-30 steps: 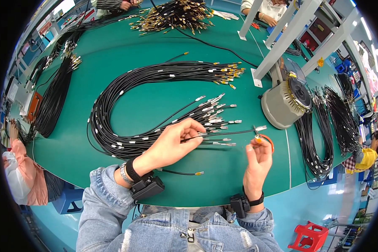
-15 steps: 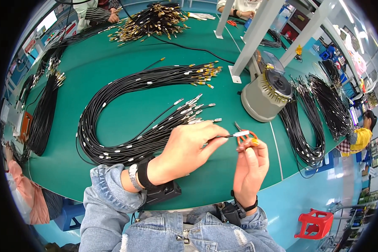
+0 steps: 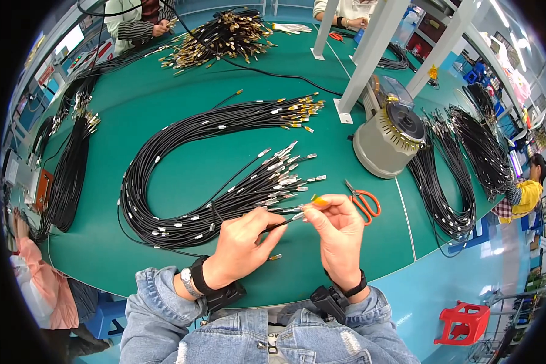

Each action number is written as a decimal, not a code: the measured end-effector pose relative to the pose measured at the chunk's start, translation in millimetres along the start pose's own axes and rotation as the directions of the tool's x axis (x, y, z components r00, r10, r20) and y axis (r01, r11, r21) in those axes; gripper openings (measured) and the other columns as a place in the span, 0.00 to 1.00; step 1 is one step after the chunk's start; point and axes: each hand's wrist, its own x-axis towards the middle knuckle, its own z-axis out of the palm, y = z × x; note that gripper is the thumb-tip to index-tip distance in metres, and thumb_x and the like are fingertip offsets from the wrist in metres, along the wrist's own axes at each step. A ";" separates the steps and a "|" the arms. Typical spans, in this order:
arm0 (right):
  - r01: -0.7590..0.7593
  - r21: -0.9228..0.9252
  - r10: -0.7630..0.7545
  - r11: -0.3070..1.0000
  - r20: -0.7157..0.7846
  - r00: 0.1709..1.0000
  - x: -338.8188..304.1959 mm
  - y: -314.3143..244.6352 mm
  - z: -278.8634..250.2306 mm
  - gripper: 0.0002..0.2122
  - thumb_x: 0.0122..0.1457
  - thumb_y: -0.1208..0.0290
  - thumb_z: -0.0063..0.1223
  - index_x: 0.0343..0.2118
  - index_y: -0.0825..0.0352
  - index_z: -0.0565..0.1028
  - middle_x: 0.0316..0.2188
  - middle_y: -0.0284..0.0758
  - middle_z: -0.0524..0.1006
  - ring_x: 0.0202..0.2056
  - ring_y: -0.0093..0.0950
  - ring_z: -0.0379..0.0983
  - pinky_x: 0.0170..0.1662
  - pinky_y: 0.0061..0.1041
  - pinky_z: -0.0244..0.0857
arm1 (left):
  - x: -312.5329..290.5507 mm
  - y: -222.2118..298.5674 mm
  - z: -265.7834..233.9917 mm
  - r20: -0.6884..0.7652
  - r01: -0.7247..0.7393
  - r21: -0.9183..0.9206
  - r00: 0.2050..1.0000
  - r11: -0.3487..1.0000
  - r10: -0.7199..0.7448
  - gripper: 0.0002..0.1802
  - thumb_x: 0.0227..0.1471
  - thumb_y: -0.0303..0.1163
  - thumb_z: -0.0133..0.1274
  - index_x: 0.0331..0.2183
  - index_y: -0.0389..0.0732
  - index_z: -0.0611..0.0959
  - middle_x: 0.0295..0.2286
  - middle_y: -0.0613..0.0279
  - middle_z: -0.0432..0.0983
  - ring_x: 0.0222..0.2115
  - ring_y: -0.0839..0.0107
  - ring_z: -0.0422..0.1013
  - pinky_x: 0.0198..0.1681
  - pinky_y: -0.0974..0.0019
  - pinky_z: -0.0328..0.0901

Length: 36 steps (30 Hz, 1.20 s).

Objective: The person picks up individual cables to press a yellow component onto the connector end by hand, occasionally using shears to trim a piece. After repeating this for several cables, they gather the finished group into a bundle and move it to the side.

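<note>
Green workbench (image 3: 182, 121), workshop setting, other people seated at the far edge. Your left hand (image 3: 242, 246) pinches a black cable (image 3: 277, 225) near its end, fingers closed around it. Your right hand (image 3: 340, 230) grips the cable's metal tip (image 3: 298, 216), thumb and forefinger closed, a small yellow piece (image 3: 320, 201) at the fingertips. The cable sits just above the table's near edge, between both hands. A looped bundle of black cables (image 3: 164, 176) lies just beyond. Orange-handled scissors (image 3: 365, 202) lie just right of your right hand; a grey round machine (image 3: 385, 142) stands further back.
</note>
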 end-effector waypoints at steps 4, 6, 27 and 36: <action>0.101 -0.096 -0.097 0.990 0.049 0.994 3.2 -22.4 18.4 0.11 0.50 0.86 0.53 0.37 0.70 0.68 0.30 0.34 0.74 0.31 0.21 0.71 0.37 0.19 0.67 | 22.1 14.7 -4.4 -0.104 -0.056 -0.094 0.993 0.994 0.047 0.11 0.37 0.21 0.61 0.28 0.37 0.79 0.21 0.61 0.74 0.16 0.70 0.69 0.18 0.71 0.62; 0.138 -0.117 -0.128 0.984 0.086 0.988 1.0 -34.4 29.4 0.11 0.50 0.86 0.53 0.36 0.70 0.68 0.29 0.33 0.74 0.30 0.20 0.72 0.36 0.18 0.67 | 32.1 19.4 -7.2 -0.176 -0.241 -0.050 0.957 0.969 0.229 0.12 0.36 0.22 0.62 0.28 0.37 0.79 0.21 0.61 0.75 0.17 0.69 0.70 0.19 0.71 0.63; 0.129 -0.146 -0.136 0.981 -0.036 0.990 7.0 -47.4 5.4 0.14 0.50 0.85 0.54 0.40 0.69 0.67 0.28 0.31 0.72 0.28 0.18 0.68 0.36 0.17 0.63 | -45.4 -60.1 -59.6 0.026 -0.109 0.227 0.994 0.968 0.106 0.11 0.33 0.22 0.62 0.26 0.40 0.79 0.26 0.63 0.76 0.29 0.64 0.71 0.35 0.64 0.64; 0.091 -0.047 -0.093 0.995 -0.035 0.995 4.7 -39.4 16.9 0.15 0.51 0.84 0.54 0.41 0.69 0.67 0.28 0.32 0.74 0.31 0.19 0.70 0.38 0.18 0.64 | 14.1 22.2 -14.7 -0.069 -0.027 -0.205 0.997 0.978 0.013 0.13 0.40 0.20 0.60 0.32 0.34 0.78 0.30 0.57 0.76 0.25 0.69 0.73 0.30 0.70 0.68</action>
